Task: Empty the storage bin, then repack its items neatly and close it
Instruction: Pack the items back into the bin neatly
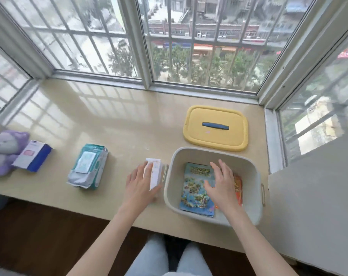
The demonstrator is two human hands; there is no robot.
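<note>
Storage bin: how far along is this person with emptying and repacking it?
Done: the yellow lid lies off behind the bin; a plush toy, blue-and-white box and wet wipes pack sit on the sill. In hand: the left hand holds a white box beside the bin; the right hand spreads over a picture book inside. Left: packing everything and closing; emptying or refilling, I cannot tell.

Person, lower frame.
Left hand (142,182) and right hand (222,186) bare, forearms (103,234) unsleeved; light grey-blue trousers (155,255) at bottom centre.
</note>
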